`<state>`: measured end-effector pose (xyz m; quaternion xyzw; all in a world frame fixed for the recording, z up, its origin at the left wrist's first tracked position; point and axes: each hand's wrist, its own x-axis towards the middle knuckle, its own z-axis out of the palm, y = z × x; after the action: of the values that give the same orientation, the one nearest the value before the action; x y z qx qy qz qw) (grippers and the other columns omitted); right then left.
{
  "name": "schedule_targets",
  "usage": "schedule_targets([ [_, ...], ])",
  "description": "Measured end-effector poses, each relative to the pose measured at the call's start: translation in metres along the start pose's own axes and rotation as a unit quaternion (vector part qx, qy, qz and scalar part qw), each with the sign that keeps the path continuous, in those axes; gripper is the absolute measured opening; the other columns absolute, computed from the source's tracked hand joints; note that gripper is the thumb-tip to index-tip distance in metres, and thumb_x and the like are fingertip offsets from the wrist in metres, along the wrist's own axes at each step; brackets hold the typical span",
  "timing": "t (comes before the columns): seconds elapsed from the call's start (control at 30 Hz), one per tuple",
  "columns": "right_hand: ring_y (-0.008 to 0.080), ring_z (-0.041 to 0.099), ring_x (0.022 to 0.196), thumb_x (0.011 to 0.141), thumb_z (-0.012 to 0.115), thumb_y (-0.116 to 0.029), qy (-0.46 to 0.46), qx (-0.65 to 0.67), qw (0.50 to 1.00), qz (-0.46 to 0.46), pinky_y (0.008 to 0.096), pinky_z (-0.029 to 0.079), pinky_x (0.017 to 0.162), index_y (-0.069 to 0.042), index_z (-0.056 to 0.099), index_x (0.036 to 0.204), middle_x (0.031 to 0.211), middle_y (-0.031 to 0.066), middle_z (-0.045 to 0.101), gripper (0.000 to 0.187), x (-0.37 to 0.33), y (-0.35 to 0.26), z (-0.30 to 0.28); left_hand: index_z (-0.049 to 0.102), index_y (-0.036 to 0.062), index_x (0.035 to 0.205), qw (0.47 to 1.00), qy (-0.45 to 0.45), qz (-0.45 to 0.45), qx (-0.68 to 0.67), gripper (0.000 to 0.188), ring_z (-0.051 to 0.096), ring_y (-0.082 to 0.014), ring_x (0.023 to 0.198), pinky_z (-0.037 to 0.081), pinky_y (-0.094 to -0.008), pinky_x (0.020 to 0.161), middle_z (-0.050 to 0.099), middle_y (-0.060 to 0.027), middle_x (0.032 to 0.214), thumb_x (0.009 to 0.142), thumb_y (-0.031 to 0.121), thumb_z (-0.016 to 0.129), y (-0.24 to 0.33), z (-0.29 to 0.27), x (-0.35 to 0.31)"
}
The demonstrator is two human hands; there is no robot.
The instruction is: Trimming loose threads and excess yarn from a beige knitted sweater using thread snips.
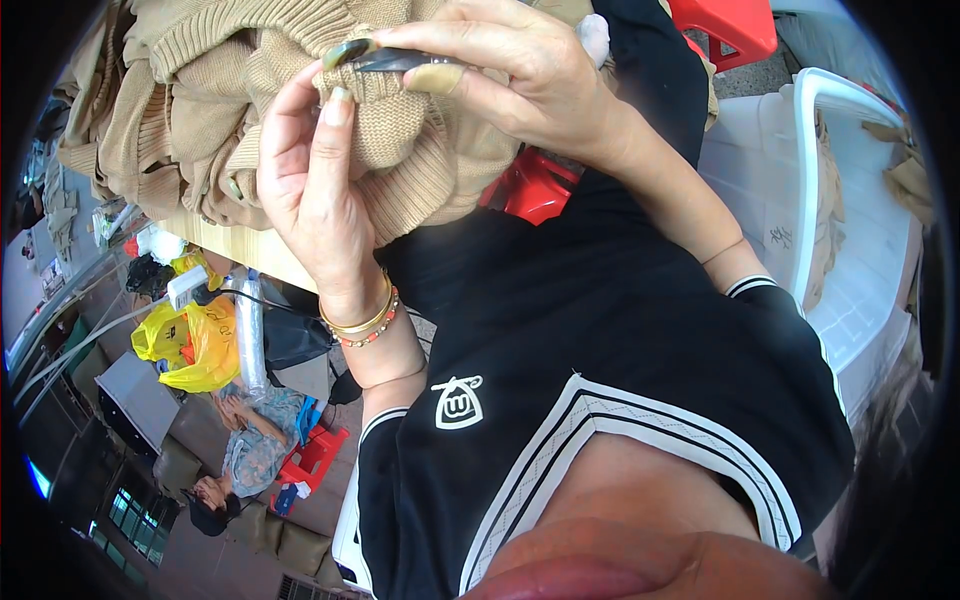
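Observation:
A heap of tan ribbed knitwear [230, 90] fills the upper left and lies over my lap. My left hand [320, 190] is closed, pinching a ribbed edge of a tan knit garment [390, 130] between thumb and forefinger. From the right, my right hand [530, 75] is closed around small thread snips [390, 60], whose dark pointed metal lies against the knit by my left fingertips. A tan cover wraps a fingertip of the right hand. Something shiny and greenish shows at the left forefinger's tip; I cannot make out what it is.
A light wooden tabletop edge [240, 245] shows under the heap. Yellow plastic bags [205, 345] stand at left, near a seated person [260, 440] and a red stool [315, 455]. A white plastic bin [850, 230] holding some tan cloth stands at right. Another red stool [730, 30] is beyond.

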<state>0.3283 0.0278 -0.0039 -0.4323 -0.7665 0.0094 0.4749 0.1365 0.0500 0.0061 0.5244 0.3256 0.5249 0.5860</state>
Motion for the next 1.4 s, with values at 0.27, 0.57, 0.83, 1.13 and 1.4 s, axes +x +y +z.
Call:
schedule_targets([
  [0.27, 0.0232, 0.056, 0.068, 0.084, 0.072, -0.008, 0.044, 0.236, 0.966, 0.099, 0.0318, 0.045, 0.06, -0.002, 0.066, 0.122, 0.08, 0.0106, 0.055, 0.039, 0.0, -0.01, 0.002, 0.056, -0.0088, 0.124, 1.0, -0.001, 0.003, 0.002, 0.029, 0.062, -0.0165, 0.106, 0.049, -0.0282, 0.095, 0.065, -0.0148, 0.116, 0.096, 0.001, 0.058, 0.0, 0.001, 0.0],
  [0.57, 0.0247, 0.056, 0.071, 0.082, 0.074, -0.009, 0.009, -0.034, 0.997, -0.07, 0.0328, 0.045, 0.063, -0.002, 0.065, 0.123, 0.081, 0.012, 0.055, 0.042, 0.0, 0.005, -0.003, 0.057, -0.0087, 0.124, 1.0, -0.001, 0.011, -0.014, 0.029, 0.063, -0.0161, 0.105, 0.05, -0.0283, 0.095, 0.065, -0.0149, 0.116, 0.096, 0.001, 0.058, -0.002, 0.002, 0.001],
  [0.83, 0.0253, 0.057, 0.071, 0.082, 0.074, -0.01, 0.007, -0.048, 0.997, -0.067, 0.0334, 0.046, 0.063, -0.002, 0.065, 0.123, 0.082, 0.0124, 0.056, 0.042, -0.002, 0.005, -0.004, 0.056, -0.0048, 0.126, 1.0, 0.0, 0.007, 0.009, 0.03, 0.06, -0.0104, 0.103, 0.048, -0.0224, 0.091, 0.064, -0.01, 0.116, 0.097, 0.004, 0.058, -0.002, 0.004, 0.0],
  [1.13, 0.0237, 0.056, 0.071, 0.084, 0.072, -0.009, -0.006, 0.047, 0.999, 0.008, 0.0323, 0.044, 0.063, -0.002, 0.064, 0.125, 0.081, 0.0114, 0.054, 0.042, 0.0, -0.002, -0.005, 0.058, -0.008, 0.123, 1.0, 0.011, 0.022, 0.015, 0.028, 0.063, -0.016, 0.105, 0.05, -0.0283, 0.095, 0.065, -0.0139, 0.116, 0.096, 0.001, 0.058, -0.002, 0.004, 0.0],
  [1.4, 0.0231, 0.055, 0.071, 0.086, 0.071, -0.008, -0.01, -0.01, 0.999, -0.052, 0.0319, 0.044, 0.064, -0.002, 0.063, 0.126, 0.082, 0.0115, 0.055, 0.042, 0.001, -0.001, -0.005, 0.056, -0.008, 0.124, 1.0, 0.001, 0.012, 0.016, 0.029, 0.062, -0.0159, 0.105, 0.05, -0.0281, 0.094, 0.065, -0.0141, 0.116, 0.096, 0.001, 0.057, -0.003, 0.005, -0.002],
])
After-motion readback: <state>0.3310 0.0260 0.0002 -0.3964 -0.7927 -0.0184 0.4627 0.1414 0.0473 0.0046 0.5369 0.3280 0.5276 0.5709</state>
